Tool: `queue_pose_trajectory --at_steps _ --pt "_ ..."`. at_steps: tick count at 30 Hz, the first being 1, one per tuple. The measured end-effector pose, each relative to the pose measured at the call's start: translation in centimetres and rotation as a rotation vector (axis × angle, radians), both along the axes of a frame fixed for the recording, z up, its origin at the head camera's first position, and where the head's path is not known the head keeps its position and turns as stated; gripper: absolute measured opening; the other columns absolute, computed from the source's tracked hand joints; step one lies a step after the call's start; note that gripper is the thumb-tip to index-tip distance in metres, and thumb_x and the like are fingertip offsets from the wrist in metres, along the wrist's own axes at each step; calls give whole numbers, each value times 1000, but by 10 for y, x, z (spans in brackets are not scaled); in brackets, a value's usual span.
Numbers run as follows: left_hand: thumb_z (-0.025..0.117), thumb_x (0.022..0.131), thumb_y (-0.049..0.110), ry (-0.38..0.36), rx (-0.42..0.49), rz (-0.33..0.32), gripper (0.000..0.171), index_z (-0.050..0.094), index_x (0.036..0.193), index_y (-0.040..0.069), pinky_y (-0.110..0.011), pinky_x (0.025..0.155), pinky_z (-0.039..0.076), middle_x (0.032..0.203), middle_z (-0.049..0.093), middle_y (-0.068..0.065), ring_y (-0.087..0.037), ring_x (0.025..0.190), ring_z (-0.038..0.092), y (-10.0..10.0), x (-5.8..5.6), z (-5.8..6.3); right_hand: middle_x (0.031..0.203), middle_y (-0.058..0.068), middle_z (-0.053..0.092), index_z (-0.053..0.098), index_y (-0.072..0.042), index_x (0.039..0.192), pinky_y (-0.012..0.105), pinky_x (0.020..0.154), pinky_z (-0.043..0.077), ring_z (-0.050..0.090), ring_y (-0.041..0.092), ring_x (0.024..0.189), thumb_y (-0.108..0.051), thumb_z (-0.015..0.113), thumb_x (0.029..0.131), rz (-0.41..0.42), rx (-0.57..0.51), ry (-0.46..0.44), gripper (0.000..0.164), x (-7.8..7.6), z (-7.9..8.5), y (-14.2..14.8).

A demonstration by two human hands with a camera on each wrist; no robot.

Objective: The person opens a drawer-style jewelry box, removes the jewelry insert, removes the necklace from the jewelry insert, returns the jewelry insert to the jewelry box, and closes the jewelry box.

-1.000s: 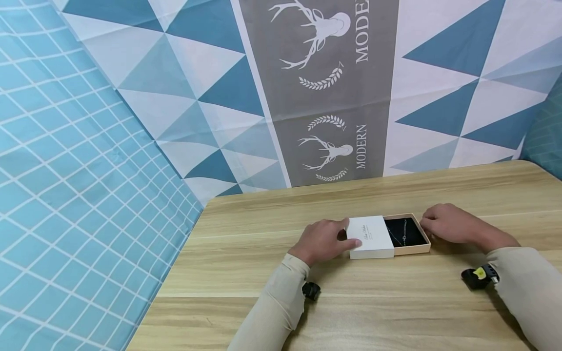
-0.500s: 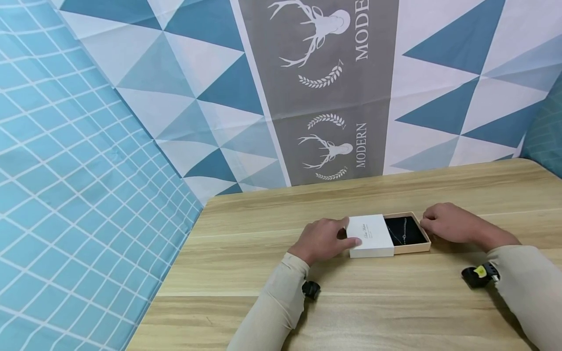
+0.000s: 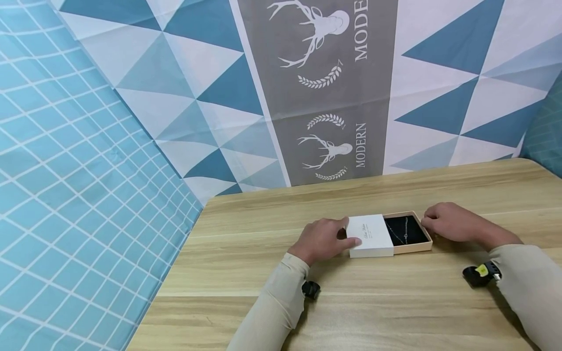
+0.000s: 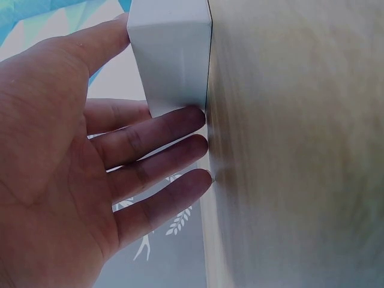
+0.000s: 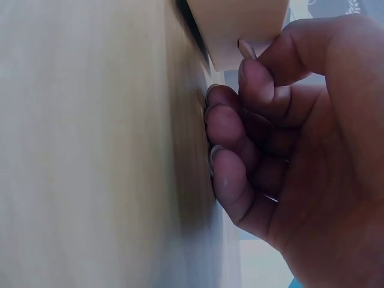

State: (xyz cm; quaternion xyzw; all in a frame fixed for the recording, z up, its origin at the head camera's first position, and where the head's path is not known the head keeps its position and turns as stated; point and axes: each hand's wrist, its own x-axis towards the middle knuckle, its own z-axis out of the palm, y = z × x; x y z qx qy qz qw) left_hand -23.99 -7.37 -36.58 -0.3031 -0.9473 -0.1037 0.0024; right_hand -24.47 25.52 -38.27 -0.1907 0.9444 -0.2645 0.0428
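A white box sleeve [image 3: 373, 236] with small printing lies flat on the table. Its cream inner drawer [image 3: 412, 248] sticks partly out to the right, showing a black pad [image 3: 395, 230] with a thin silver chain [image 3: 406, 229] on it. My left hand [image 3: 322, 238] grips the sleeve's left end, thumb on the near side; in the left wrist view the lower fingers spread at the white end wall [image 4: 171, 60]. At the drawer's right end, my right hand [image 3: 452, 223] pinches a small pull tab [image 5: 246, 49] between thumb and forefinger, the other fingers curled close to the table.
The wood-grain table [image 3: 373, 312] extends around the box. Patterned cloth [image 3: 329, 102] with deer heads and triangles hangs behind its back edge, and blue grid cloth [image 3: 79, 185] hangs on the left. Black wrist cameras [image 3: 476, 276] sit under both sleeves.
The drawer has slid slightly farther right out of the sleeve, along with my right hand. My left hand and the sleeve have stayed in place.
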Motion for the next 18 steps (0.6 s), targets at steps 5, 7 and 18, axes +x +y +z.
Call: queue_pose_trajectory --at_steps 5,7,18 --pt "60 95 58 -4 -5 2 39 55 103 21 -25 51 31 66 41 6 -9 61 45 0 1 -1 59 -5 41 55 -15 65 30 55 34 39 13 52 -15 47 101 -12 -4 -6 37 -1 -3 2" --pt "60 95 58 -4 -7 3 39 56 103 21 -25 51 32 66 41 6 -9 62 45 0 1 -1 59 -5 42 56 -15 65 29 55 34 40 13 53 -16 47 102 -18 -6 -8 37 -2 -4 3" --pt "60 95 58 0 -11 -4 38 55 101 20 -25 51 31 65 41 6 -9 61 45 0 0 -1 59 -4 43 57 -15 65 30 56 35 41 14 53 -15 46 102 -24 -14 -9 39 -4 -4 6"
